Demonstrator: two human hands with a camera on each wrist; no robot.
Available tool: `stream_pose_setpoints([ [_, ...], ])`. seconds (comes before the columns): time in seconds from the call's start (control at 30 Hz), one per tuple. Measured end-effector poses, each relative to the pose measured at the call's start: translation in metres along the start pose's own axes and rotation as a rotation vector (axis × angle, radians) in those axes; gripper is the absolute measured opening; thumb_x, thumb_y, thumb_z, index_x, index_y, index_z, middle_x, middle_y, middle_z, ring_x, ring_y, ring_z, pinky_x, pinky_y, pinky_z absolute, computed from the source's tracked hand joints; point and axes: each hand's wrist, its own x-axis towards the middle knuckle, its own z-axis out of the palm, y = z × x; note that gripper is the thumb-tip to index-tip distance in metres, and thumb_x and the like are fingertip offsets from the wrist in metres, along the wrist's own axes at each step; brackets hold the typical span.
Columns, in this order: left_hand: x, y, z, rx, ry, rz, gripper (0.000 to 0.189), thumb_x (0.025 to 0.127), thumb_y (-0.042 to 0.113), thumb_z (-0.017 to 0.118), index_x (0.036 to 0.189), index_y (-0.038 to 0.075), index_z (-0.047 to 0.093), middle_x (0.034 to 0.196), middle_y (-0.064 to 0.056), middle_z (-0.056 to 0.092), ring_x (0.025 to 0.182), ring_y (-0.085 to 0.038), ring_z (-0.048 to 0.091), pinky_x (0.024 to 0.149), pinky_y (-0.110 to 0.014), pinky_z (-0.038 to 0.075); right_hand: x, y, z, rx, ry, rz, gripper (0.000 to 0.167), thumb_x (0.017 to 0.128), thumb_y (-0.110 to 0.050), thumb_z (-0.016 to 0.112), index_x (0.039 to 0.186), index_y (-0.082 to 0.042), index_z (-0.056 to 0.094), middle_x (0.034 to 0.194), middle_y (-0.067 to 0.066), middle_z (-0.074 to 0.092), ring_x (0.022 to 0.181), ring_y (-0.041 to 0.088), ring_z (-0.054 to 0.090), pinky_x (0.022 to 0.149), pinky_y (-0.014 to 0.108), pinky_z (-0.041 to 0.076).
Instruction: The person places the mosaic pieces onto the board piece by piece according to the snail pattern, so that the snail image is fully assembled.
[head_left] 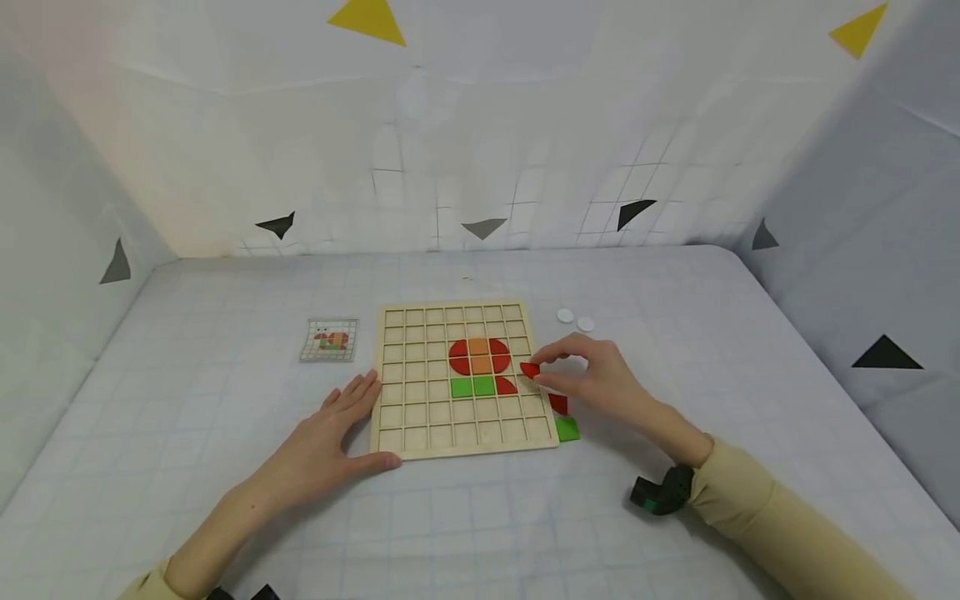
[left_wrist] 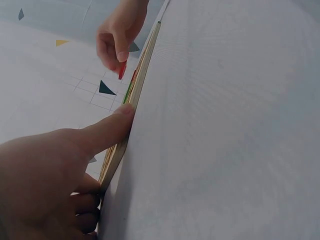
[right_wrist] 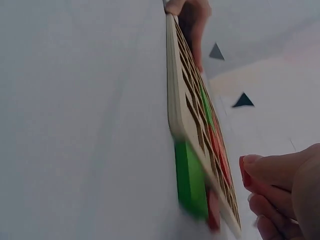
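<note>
A wooden grid board (head_left: pixel 465 433) lies on the table. Red quarter-round pieces (head_left: pixel 459 365), orange squares (head_left: pixel 478 355) and green squares (head_left: pixel 462 387) sit in its cells. My left hand (head_left: pixel 318 446) rests at the board's near-left corner, thumb on the near edge (left_wrist: pixel 131 120) and the other fingers along the left side. Between thumb and fingers, my right hand (head_left: pixel 600 379) pinches a red piece (right_wrist: pixel 245 171), held over the board's right edge. Beside that edge, below the hand, lie another red piece (head_left: pixel 558 404) and a green square piece (head_left: pixel 567 429).
A small picture card (head_left: pixel 328 340) with a coloured figure on a grid lies left of the board. Two white discs (head_left: pixel 575 320) lie beyond the board's right side. A white sheet with faint grid lines covers the table (head_left: pixel 465 533) and the walls behind.
</note>
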Motion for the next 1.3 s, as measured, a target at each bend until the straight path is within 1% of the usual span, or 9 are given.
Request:
stream_pose_setpoints([
  [0.03,0.000,0.000,0.000,0.000,0.000,0.000,0.108,0.078,0.069,0.070,0.158,0.009,0.028,0.167,-0.003,0.019,0.154,-0.030,0.017,0.124,-0.057,0.018,0.003,-0.003,0.005,0.015,-0.011,-0.014,0.024,0.084,-0.019,0.082,0.108,-0.020,0.077,0.103,-0.006,0.073,0.098,0.019,0.063,0.080,0.040,0.056],
  [0.1,0.000,0.000,0.001,-0.001,-0.001,0.000,0.109,0.078,0.069,0.070,0.158,0.010,0.028,0.167,-0.003,0.019,0.154,-0.030,0.017,0.124,-0.056,0.017,0.010,-0.009,0.015,0.040,-0.025,-0.061,0.023,0.083,-0.017,0.083,0.106,-0.017,0.077,0.102,-0.005,0.074,0.097,0.018,0.064,0.087,0.041,0.054],
  [0.17,0.001,0.000,0.001,-0.006,-0.006,0.001,0.109,0.078,0.068,0.071,0.158,0.010,0.027,0.167,-0.002,0.019,0.154,-0.029,0.017,0.125,-0.055,0.017,0.015,-0.014,0.025,0.067,-0.040,-0.098,0.024,0.082,-0.015,0.083,0.105,-0.015,0.077,0.101,-0.004,0.074,0.097,0.017,0.065,0.087,0.042,0.055],
  [0.33,0.002,-0.001,0.002,-0.015,-0.014,0.004,0.110,0.078,0.067,0.073,0.158,0.009,0.026,0.167,-0.002,0.019,0.154,-0.028,0.017,0.126,-0.053,0.015,0.023,-0.025,0.047,0.122,-0.106,-0.132,0.023,0.084,-0.016,0.082,0.107,-0.014,0.076,0.102,-0.006,0.074,0.099,0.015,0.066,0.086,0.035,0.058],
  [0.53,0.002,0.000,0.002,-0.015,-0.016,-0.001,0.109,0.078,0.068,0.072,0.159,0.010,0.027,0.167,-0.001,0.018,0.154,-0.027,0.016,0.126,-0.054,0.015,0.033,-0.040,0.066,0.051,-0.153,-0.156,0.021,0.086,-0.023,0.080,0.106,-0.019,0.076,0.102,-0.013,0.073,0.097,0.010,0.062,0.083,0.030,0.055],
  [0.63,0.002,0.000,0.001,-0.018,-0.019,-0.003,0.109,0.078,0.068,0.071,0.159,0.010,0.026,0.168,-0.002,0.018,0.154,-0.028,0.016,0.126,-0.054,0.015,0.038,-0.047,0.072,0.025,-0.151,-0.162,0.021,0.086,-0.023,0.080,0.106,-0.019,0.076,0.101,-0.012,0.072,0.097,0.009,0.061,0.084,0.030,0.054],
  [0.8,0.002,0.000,0.000,-0.022,-0.022,-0.004,0.109,0.078,0.069,0.071,0.159,0.010,0.026,0.167,-0.002,0.018,0.154,-0.027,0.016,0.126,-0.054,0.015,0.044,-0.053,0.080,0.010,-0.124,-0.185,0.019,0.085,-0.019,0.080,0.103,-0.016,0.076,0.095,-0.008,0.073,0.092,0.014,0.060,0.079,0.032,0.055],
  [0.93,0.003,0.001,0.000,-0.018,-0.019,0.000,0.109,0.078,0.068,0.071,0.158,0.010,0.027,0.167,-0.002,0.018,0.154,-0.027,0.016,0.126,-0.053,0.016,0.045,-0.053,0.085,0.006,-0.096,-0.191,0.019,0.085,-0.019,0.081,0.103,-0.016,0.076,0.094,-0.008,0.072,0.091,0.013,0.059,0.079,0.030,0.055],
  [1.3,0.003,-0.001,0.000,-0.012,-0.018,-0.003,0.110,0.078,0.069,0.071,0.158,0.009,0.028,0.167,-0.002,0.018,0.154,-0.027,0.017,0.125,-0.054,0.016,0.044,-0.048,0.091,-0.005,-0.064,-0.265,0.022,0.085,-0.019,0.082,0.106,-0.017,0.076,0.099,-0.009,0.072,0.092,0.013,0.055,0.077,0.031,0.053],
])
